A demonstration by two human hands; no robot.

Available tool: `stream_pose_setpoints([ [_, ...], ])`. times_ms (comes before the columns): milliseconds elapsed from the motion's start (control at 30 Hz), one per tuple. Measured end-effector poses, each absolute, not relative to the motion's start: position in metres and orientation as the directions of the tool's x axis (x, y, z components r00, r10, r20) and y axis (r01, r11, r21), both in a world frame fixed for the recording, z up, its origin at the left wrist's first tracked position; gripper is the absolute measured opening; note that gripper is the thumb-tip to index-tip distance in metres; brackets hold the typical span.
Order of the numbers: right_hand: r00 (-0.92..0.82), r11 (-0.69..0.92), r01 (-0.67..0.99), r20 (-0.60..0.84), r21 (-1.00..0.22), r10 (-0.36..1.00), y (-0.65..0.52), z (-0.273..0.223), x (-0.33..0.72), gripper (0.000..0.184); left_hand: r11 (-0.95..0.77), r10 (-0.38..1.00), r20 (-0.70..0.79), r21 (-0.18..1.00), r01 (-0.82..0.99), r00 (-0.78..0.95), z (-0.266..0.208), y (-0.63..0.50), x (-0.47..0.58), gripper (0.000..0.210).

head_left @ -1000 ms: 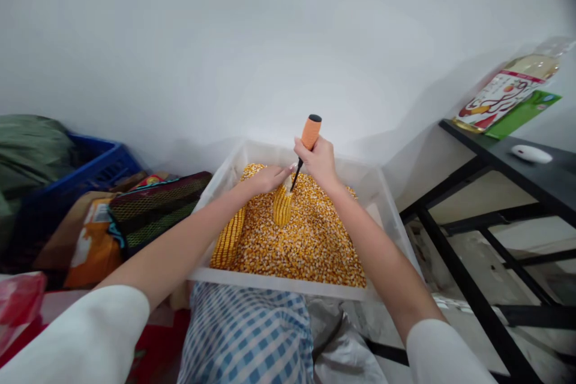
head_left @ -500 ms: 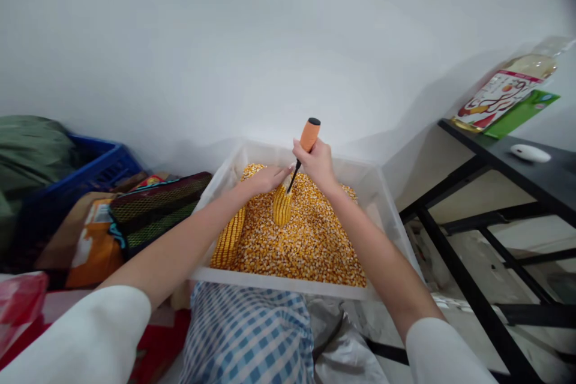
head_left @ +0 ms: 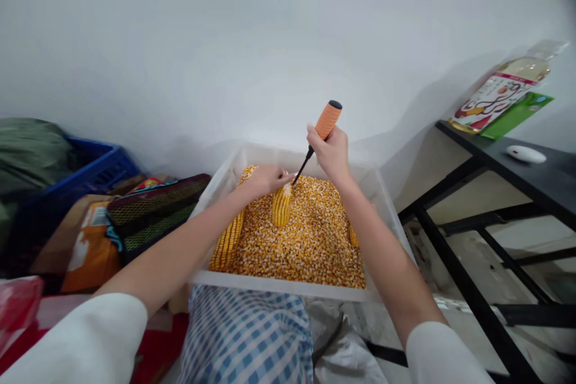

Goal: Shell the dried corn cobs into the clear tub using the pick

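Observation:
My right hand [head_left: 333, 153] is closed round a screwdriver with an orange handle [head_left: 327, 122] and a dark shaft. Its tip points down and left, close to the top end of a corn cob [head_left: 281, 209]. That cob stands tilted in loose kernels [head_left: 297, 246], with a pale bare patch near its top. My left hand [head_left: 269, 180] grips the cob's upper end; part of the cob is hidden beneath the fingers. Another full cob [head_left: 227, 246] lies along the left side of the white plastic bin [head_left: 288, 285], partly behind my left forearm.
Left of the bin are a mesh bag [head_left: 155, 213], an orange-and-brown package [head_left: 92, 246] and a blue crate [head_left: 105, 165]. A black shelf [head_left: 483, 147] at the right bears a bottle [head_left: 499, 93] and a white mouse-like object [head_left: 526, 153]. Blue checked cloth [head_left: 249, 336] is in front.
My right hand has drawn the screwdriver up and to the right, so its tip has moved off the cob's top. The left hand stays at the cob, almost unmoved.

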State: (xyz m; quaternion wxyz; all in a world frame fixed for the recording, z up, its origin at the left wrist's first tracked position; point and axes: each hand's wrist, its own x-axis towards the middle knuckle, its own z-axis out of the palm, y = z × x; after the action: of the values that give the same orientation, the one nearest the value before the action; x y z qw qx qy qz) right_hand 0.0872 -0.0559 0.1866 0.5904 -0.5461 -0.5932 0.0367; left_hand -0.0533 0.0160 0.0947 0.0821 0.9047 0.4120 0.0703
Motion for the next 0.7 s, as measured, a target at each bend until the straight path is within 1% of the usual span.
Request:
stream_pose_setpoints([
  [100,0.271,0.399,0.598,0.644,-0.695,0.716,-0.056,0.187,0.088,0.033,-0.674,0.737,0.072,0.154,0.722,0.672,0.099,0.011,-0.054,0.072],
  [233,0.239,0.406,0.602,0.639,-0.688,0.731,-0.056,0.187,0.089,0.033,-0.789,0.615,0.146,0.134,0.6,0.775,0.108,0.004,-0.062,0.069],
  [333,0.228,0.411,0.605,0.643,-0.682,0.731,-0.057,0.185,0.087,0.033,-0.822,0.57,0.141,0.124,0.556,0.81,0.112,0.003,-0.065,0.064],
  [400,0.222,0.408,0.602,0.635,-0.686,0.74,-0.057,0.181,0.084,0.033,-0.812,0.583,0.129,0.112,0.573,0.802,0.112,0.007,-0.065,0.062],
  [500,0.22,0.41,0.598,0.634,-0.688,0.742,-0.057,0.177,0.079,0.033,-0.764,0.645,0.105,0.104,0.636,0.757,0.11,0.013,-0.063,0.064],
  [600,0.252,0.425,0.586,0.654,-0.69,0.714,-0.059,0.174,0.074,0.033,-0.71,0.701,0.034,0.13,0.693,0.712,0.108,0.017,-0.064,0.069],
  [700,0.279,0.425,0.573,0.654,-0.701,0.703,-0.061,0.174,0.07,0.034,-0.701,0.7,-0.013,0.178,0.691,0.714,0.109,0.017,-0.067,0.073],
])
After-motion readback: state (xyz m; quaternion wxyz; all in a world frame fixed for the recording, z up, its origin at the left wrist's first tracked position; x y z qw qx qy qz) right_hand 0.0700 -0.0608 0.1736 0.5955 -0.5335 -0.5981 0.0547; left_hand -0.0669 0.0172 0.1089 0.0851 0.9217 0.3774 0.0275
